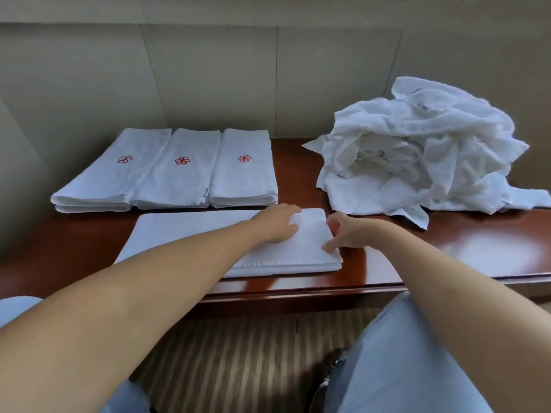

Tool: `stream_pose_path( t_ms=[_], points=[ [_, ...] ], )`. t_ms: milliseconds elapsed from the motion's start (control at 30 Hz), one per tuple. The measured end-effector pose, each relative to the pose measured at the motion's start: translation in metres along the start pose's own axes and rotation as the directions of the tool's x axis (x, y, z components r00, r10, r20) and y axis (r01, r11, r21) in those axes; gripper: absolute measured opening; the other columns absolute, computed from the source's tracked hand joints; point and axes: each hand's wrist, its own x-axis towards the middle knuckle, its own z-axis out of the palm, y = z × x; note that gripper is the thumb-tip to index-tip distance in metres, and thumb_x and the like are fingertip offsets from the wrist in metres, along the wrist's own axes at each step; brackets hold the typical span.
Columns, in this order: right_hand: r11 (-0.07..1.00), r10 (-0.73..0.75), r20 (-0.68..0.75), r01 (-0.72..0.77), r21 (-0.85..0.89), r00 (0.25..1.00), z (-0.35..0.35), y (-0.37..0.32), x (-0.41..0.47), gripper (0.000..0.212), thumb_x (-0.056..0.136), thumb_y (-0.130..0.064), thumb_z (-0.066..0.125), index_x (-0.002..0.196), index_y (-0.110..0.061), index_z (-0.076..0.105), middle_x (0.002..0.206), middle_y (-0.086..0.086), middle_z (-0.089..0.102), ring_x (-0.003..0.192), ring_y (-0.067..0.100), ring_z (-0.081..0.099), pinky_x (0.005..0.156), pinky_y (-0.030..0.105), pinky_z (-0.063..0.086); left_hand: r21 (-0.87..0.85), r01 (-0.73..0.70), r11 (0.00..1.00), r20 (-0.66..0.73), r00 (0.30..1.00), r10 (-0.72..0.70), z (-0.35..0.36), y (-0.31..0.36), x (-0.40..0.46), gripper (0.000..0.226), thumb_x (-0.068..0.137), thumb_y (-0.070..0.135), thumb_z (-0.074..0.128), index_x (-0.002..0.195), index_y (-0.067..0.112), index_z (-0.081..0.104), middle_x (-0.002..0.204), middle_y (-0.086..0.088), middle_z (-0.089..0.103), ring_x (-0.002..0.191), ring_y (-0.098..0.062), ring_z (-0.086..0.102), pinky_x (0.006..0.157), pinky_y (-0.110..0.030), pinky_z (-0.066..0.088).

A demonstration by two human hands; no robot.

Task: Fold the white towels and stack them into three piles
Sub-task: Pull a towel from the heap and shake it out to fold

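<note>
A white towel (pixel 208 234) lies flat on the near part of the dark red worktop (pixel 477 248), folded into a long strip that runs left to right. Its right end is doubled over, so the stacked layers show along the near edge, where a ribbed band runs. The cloth looks smooth and plain, with no mark showing on top.

The left hand (pixel 275 223) rests palm down on the right part of the strip, fingers loosely bent and reaching toward the far right corner. The right hand (pixel 347 232) sits at the towel's right edge, thumb and fingers curled; the thumb tip touches the near right corner, but I cannot tell whether the fingers pinch the cloth.

Behind the strip, three piles of folded towels lie side by side, touching, against the wall panel (pixel 208 79): the left pile (pixel 107 180), the middle pile (pixel 179 174) and the right pile (pixel 243 174). Each top towel bears a small red flower-like emblem. The left pile shows at least two towels at its near edge.

To the right, well apart from the piles, a heap (pixel 417 150) of crumpled white towels sits on the worktop, loose corners spilling toward the near edge.

Below the worktop are striped carpet (pixel 238 353) and the person's light blue trousers (pixel 396 368).
</note>
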Motion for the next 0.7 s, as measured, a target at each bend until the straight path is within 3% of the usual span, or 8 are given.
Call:
stream_pose_path(
  t_ms=[100, 167, 233, 300, 367, 533, 600, 700],
  points=[
    [0.999, 0.033, 0.043, -0.033, 0.004, 0.999, -0.002, 0.009, 0.018, 0.104, 0.067, -0.061, 0.085, 0.151, -0.03, 0.03, 0.141, 0.0, 0.049, 0.122, 0.025, 0.047, 0.103, 0.042, 0.042, 0.01, 0.0, 1.0, 0.022, 1.0, 0.0, 0.002, 0.028, 0.031, 0.058, 0.103, 0.035, 0.048, 0.158, 0.022, 0.031, 0.158, -0.005, 0.04, 0.142, -0.029, 0.042, 0.112, -0.041, 0.039],
    [1.0, 0.028, 0.059, -0.028, -0.003, 0.998, -0.004, 0.011, 0.027, 0.107, 0.063, -0.062, 0.086, 0.149, -0.031, 0.032, 0.138, -0.002, 0.049, 0.122, 0.025, 0.048, 0.104, 0.044, 0.042, 0.046, 0.031, 0.998, 0.072, 0.997, -0.035, -0.001, 0.042, 0.05, 0.053, 0.102, 0.031, 0.049, 0.152, 0.016, 0.041, 0.152, -0.008, 0.048, 0.13, -0.028, 0.051, 0.101, -0.037, 0.046],
    [0.999, 0.016, 0.067, -0.017, 0.027, 0.998, -0.005, 0.011, 0.034, 0.107, 0.059, -0.061, 0.088, 0.146, -0.032, 0.033, 0.135, -0.003, 0.048, 0.121, 0.024, 0.047, 0.101, 0.042, 0.042, 0.06, 0.084, 0.995, 0.127, 0.988, -0.092, -0.008, 0.05, 0.064, 0.034, 0.096, 0.023, 0.053, 0.126, 0.009, 0.062, 0.124, -0.014, 0.063, 0.094, -0.025, 0.058, 0.073, -0.033, 0.047],
    [0.997, 0.003, 0.065, -0.008, 0.073, 0.998, -0.005, 0.013, 0.037, 0.107, 0.058, -0.059, 0.09, 0.145, -0.033, 0.035, 0.135, -0.004, 0.047, 0.121, 0.023, 0.045, 0.097, 0.039, 0.041, 0.09, 0.139, 0.986, 0.185, 0.97, -0.154, -0.017, 0.054, 0.073, 0.021, 0.088, 0.023, 0.061, 0.098, 0.005, 0.064, 0.094, -0.016, 0.059, 0.075, -0.029, 0.053, 0.064, -0.034, 0.04],
    [0.994, -0.007, 0.06, 0.001, 0.11, 0.998, -0.005, 0.014, 0.036, 0.102, 0.06, -0.055, 0.092, 0.143, -0.032, 0.037, 0.135, -0.004, 0.048, 0.12, 0.023, 0.045, 0.096, 0.038, 0.041, 0.12, 0.123, 0.985, 0.247, 0.957, -0.149, -0.028, 0.055, 0.079, 0.032, 0.085, 0.028, 0.068, 0.101, 0.001, 0.065, 0.087, -0.019, 0.056, 0.077, -0.038, 0.059, 0.062, -0.034, 0.04],
    [0.989, -0.051, 0.112, 0.034, 0.145, 0.992, -0.004, 0.013, 0.024, 0.055, 0.07, -0.044, 0.09, 0.113, -0.024, 0.064, 0.12, -0.005, 0.064, 0.11, 0.018, 0.058, 0.093, 0.033, 0.046, 0.055, -0.039, 0.998, 0.244, 0.97, 0.024, -0.058, 0.051, 0.07, 0.019, 0.086, 0.035, 0.076, 0.099, 0.021, 0.076, 0.095, 0.002, 0.07, 0.092, -0.02, 0.066, 0.076, -0.034, 0.052],
    [0.989, -0.043, 0.13, 0.023, 0.146, 0.991, -0.004, 0.011, 0.012, 0.046, 0.076, -0.043, 0.086, 0.115, -0.023, 0.073, 0.124, 0.0, 0.068, 0.12, 0.022, 0.058, 0.107, 0.039, 0.044, 0.054, -0.089, 0.995, 0.191, 0.979, 0.077, -0.071, 0.049, 0.061, 0.015, 0.086, 0.034, 0.077, 0.096, 0.023, 0.075, 0.096, 0.001, 0.073, 0.091, -0.02, 0.068, 0.076, -0.034, 0.054],
    [0.974, -0.06, 0.178, 0.018, 0.225, 0.982, -0.01, 0.006, -0.01, 0.038, 0.087, -0.036, 0.077, 0.123, -0.027, 0.069, 0.121, -0.002, 0.069, 0.11, 0.016, 0.064, 0.105, 0.038, 0.05, 0.03, -0.132, 0.991, 0.105, 0.986, 0.128, -0.097, 0.046, 0.04, 0.009, 0.085, 0.032, 0.078, 0.091, 0.028, 0.074, 0.09, 0.006, 0.073, 0.081, -0.013, 0.067, 0.068, -0.03, 0.052]
  ],
)
